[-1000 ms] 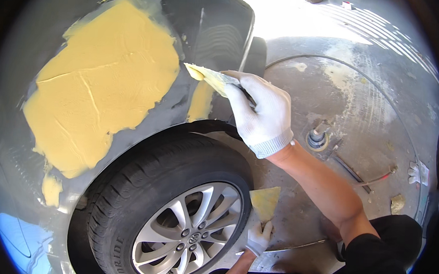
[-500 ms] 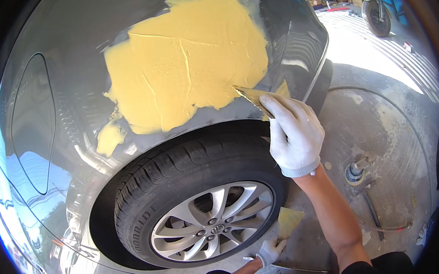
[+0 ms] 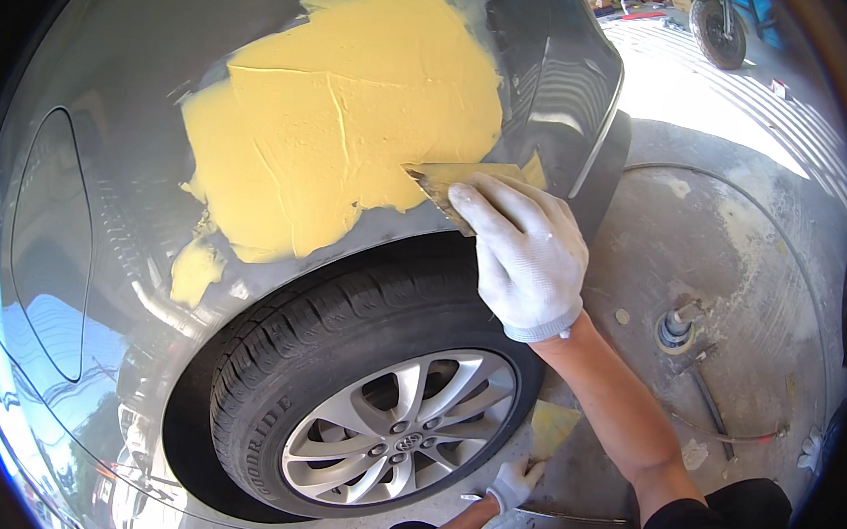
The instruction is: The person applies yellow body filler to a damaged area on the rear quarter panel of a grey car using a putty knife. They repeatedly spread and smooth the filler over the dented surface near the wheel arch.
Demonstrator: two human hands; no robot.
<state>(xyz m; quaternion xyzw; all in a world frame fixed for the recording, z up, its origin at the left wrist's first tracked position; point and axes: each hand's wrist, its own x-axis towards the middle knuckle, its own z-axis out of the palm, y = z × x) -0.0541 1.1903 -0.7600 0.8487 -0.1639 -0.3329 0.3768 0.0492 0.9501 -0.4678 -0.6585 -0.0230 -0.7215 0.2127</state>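
Note:
A broad patch of yellow body filler (image 3: 287,133) covers the dark grey car panel (image 3: 156,68) above the wheel arch. My right hand (image 3: 531,256), in a white knit glove, is closed on a flat putty spreader (image 3: 452,185). The blade lies at the patch's lower right edge, just over the arch, its surface smeared with filler. Low in view, beside the tire, my gloved left hand (image 3: 515,485) is closed at the corner of a flat, yellow-smeared plate (image 3: 553,428). Its fingers are small and partly hidden.
The tire (image 3: 274,381) with its silver alloy rim (image 3: 405,441) fills the arch below. On the concrete floor to the right lie a round-based air tool (image 3: 676,330) and a curving hose (image 3: 780,230). Another wheel (image 3: 718,34) stands at the far upper right.
My right hand has drawn the spreader left along the filler's lower edge, and the blade has turned flatter to view. The whole view has shifted slightly. My left hand keeps the plate.

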